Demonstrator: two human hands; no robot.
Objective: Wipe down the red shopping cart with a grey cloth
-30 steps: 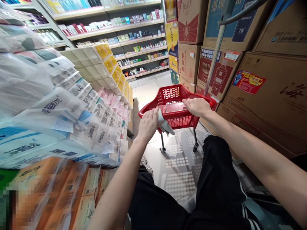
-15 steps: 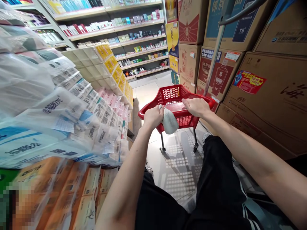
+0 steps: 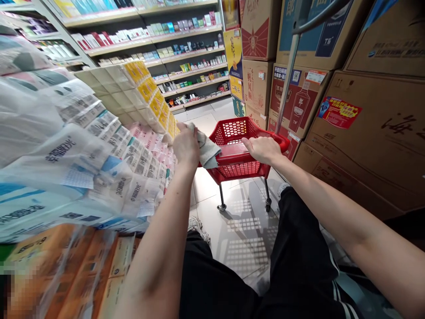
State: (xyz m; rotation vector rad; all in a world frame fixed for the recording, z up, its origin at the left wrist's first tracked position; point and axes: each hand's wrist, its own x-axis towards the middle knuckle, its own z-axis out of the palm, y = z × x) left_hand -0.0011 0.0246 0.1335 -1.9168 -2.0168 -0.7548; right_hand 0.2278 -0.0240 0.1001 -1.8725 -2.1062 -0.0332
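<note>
A grey cloth (image 3: 209, 153) is clenched in the left hand (image 3: 186, 145), beside the tissue packs (image 3: 146, 155). The red trolley (image 3: 239, 170) is gripped at its near rim by the right hand (image 3: 264, 149); steered one-handed, it could be swung into the cartons (image 3: 299, 106).

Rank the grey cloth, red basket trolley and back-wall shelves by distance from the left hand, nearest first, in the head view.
1. grey cloth: held in the left hand.
2. red basket trolley: just right of it.
3. back-wall shelves: far up the aisle.
</note>
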